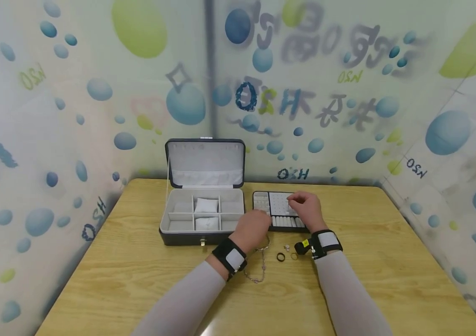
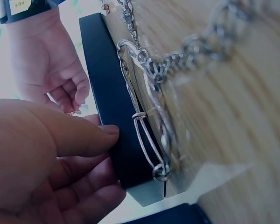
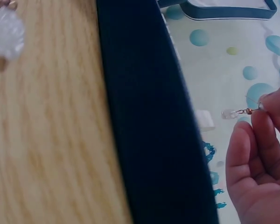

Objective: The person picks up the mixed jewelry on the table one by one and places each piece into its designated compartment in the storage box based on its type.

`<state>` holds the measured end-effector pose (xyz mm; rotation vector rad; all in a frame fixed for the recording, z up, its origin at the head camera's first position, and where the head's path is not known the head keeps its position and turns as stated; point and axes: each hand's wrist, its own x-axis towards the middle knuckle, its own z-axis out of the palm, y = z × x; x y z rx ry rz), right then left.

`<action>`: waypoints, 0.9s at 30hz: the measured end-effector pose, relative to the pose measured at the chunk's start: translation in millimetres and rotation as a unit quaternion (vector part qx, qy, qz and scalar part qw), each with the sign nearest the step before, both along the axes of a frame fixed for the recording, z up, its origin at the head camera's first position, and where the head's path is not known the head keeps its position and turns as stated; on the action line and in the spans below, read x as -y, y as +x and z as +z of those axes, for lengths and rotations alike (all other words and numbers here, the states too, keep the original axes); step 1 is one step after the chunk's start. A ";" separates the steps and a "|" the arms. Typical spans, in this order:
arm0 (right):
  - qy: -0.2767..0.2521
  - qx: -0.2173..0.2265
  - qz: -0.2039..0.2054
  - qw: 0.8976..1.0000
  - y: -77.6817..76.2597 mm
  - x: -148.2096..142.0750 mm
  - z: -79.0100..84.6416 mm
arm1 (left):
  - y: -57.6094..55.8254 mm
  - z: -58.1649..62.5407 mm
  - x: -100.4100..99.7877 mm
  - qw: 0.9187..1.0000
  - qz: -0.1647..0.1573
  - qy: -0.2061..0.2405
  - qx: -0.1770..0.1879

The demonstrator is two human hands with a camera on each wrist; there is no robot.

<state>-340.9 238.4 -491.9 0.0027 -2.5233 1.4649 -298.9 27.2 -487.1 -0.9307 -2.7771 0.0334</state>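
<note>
Beside the tray's front left corner, my left hand (image 1: pixel 254 229) holds the dark jewelry tray (image 1: pixel 288 229), its thumb against the wall and its fingers bent at the corner. Over the tray's right part, my right hand (image 1: pixel 308 212) pinches a drop earring (image 3: pixel 231 114) with a clear bead between thumb and fingertips. The tray has a perforated white panel, ring rolls in front and small compartments at left. In the left wrist view a silver bangle (image 2: pixel 126 70) and a chain (image 2: pixel 191 51) lie along the tray's front wall.
An open jewelry box (image 1: pixel 179 239) with compartments and white cushions (image 1: pixel 206 206) stands left of the tray, lid raised. In front of the tray lie a black ring (image 1: pixel 280 257), a thin ring (image 1: pixel 294 256) and another earring (image 1: pixel 286 248). Patterned walls surround the wooden table (image 1: pixel 137 261).
</note>
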 end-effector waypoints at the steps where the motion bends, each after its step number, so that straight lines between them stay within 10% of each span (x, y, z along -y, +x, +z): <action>1: 0.004 0.000 -0.001 1.000 0.3 0.4 -1.0 | -0.1 -0.3 -0.1 1.000 -0.002 0.000 -0.001; 27: 0.133 -0.020 0.024 0.991 2.1 3.0 -2.9 | 0.0 -2.1 0.0 1.000 -0.001 -0.020 -0.021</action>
